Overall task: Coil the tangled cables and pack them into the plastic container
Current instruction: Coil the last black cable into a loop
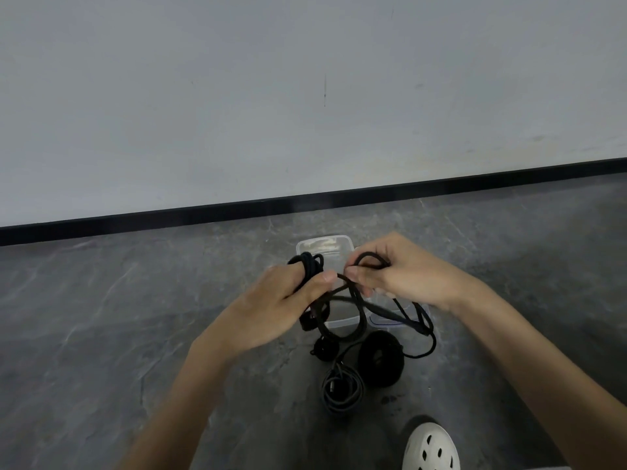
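A black cable [353,300] hangs in loose loops between both hands, above the floor. My left hand [271,310] has several turns of it wound around the fingers, thumb pressing on the strand. My right hand [393,273] pinches a small loop of the same cable. Behind and below the hands a clear plastic container [325,244] stands on the floor, mostly hidden by them. Its lid [383,318], clear with a blue rim, lies just to its right. On the floor nearer me lie a small black coil [326,348], a larger black coil [381,359] and a grey coiled cable [341,391].
The floor [135,334] is grey stone-look. A white wall with a black skirting board [305,198] runs across behind the container. A white perforated clog [431,447] on a foot shows at the bottom right, close to the grey coil.
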Action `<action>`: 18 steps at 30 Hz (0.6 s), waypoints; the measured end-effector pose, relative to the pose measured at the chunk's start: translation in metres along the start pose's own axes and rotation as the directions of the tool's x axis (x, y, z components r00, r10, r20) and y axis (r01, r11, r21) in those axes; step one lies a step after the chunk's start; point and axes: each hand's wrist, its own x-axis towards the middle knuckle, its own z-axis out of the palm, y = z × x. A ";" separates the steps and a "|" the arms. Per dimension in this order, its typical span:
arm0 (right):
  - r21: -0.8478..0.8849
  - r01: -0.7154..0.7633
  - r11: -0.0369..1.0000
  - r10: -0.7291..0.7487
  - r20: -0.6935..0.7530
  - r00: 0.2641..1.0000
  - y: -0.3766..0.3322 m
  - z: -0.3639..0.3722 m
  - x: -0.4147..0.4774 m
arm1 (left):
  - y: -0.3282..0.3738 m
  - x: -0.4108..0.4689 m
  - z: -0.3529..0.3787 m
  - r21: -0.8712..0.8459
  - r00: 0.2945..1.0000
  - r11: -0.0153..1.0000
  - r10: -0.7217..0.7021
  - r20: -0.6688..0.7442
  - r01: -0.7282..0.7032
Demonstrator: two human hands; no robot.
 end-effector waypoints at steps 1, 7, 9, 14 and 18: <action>-0.007 -0.015 1.000 0.015 0.024 1.000 0.001 0.000 0.000 | 0.001 0.000 0.000 -0.020 0.999 0.999 0.030 -0.045 -0.030; -0.040 0.005 0.999 0.002 0.179 0.984 0.001 0.005 -0.002 | -0.004 0.003 -0.004 -0.046 0.972 0.998 0.026 -0.233 -0.038; -0.057 0.026 0.998 -0.014 0.204 0.979 0.001 0.006 -0.002 | -0.004 0.003 -0.004 -0.042 0.953 0.999 0.004 -0.303 -0.018; -0.159 0.026 0.987 0.006 0.197 0.980 0.005 0.007 -0.001 | 0.001 0.003 -0.004 -0.097 0.892 0.995 -0.033 -0.451 -0.012; -0.211 -0.027 0.977 0.054 0.124 0.991 0.012 0.008 0.002 | 0.003 0.004 0.000 -0.139 0.870 0.990 -0.052 -0.491 -0.019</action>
